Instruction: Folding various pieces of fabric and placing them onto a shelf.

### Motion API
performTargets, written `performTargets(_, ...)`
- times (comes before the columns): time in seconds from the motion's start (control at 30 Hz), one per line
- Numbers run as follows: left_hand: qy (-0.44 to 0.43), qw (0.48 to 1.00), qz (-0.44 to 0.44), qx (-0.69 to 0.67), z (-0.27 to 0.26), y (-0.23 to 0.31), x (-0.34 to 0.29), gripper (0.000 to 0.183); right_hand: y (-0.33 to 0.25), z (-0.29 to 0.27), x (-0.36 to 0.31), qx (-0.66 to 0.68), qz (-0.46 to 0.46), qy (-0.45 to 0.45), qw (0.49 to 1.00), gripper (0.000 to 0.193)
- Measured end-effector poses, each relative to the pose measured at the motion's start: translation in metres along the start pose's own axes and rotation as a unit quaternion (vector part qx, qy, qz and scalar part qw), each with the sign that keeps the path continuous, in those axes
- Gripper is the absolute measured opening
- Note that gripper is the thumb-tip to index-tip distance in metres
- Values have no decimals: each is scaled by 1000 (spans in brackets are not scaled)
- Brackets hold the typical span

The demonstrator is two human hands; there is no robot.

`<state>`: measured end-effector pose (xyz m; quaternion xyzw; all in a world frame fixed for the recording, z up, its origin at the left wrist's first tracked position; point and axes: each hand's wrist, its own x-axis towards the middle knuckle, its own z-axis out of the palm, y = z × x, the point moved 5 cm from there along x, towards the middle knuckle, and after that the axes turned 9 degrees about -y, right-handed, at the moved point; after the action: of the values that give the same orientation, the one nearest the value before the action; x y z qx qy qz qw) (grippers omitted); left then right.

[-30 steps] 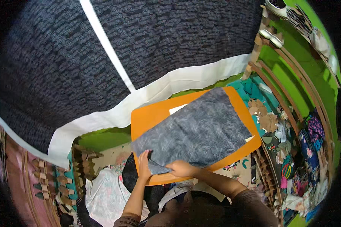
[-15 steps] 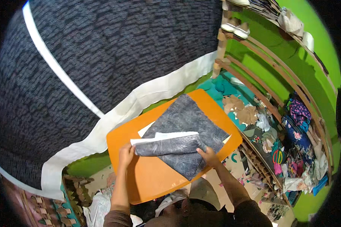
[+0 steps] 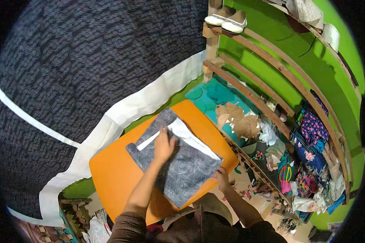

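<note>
Wooden rack (image 3: 247,96) holding scraps (image 3: 247,126); left hand (image 3: 163,146), right hand (image 3: 222,180) on grey cloth (image 3: 188,170).

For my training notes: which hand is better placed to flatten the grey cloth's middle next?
Likely the left hand: it lies over the grey cloth, while the right hand is at its right edge.

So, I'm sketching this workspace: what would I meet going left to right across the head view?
Pale cloth at lower left → left hand → right hand → crumpled white scrap → red-and-yellow loops → purple cloth with pink pattern.
</note>
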<state>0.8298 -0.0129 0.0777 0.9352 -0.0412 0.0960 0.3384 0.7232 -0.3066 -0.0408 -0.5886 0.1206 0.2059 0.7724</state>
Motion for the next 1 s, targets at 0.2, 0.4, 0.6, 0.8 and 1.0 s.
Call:
performTargets(0.2, -165, 982, -18, 89, 79, 45, -104, 57, -22, -27, 6, -210, -75, 104, 969, 20)
performTargets(0.4, -123, 964, -140, 189, 75, 46, -163, 56, -114, 57, 11, -500, -268, 56, 822, 33)
performTargets(0.6, -140, 955, -151, 212, 76, 43, -192, 61, -59, 141, 9, -593, -339, -318, 657, 34)
performTargets(0.8, -64, 954, -245, 163, 65, 47, -221, 61, -42, 141, 22, -674, -334, -403, 521, 44)
performTargets(1.0, -69, 937, -239, 246, 63, 54, -241, 64, -71, 69, 46, -716, -341, -202, 575, 46)
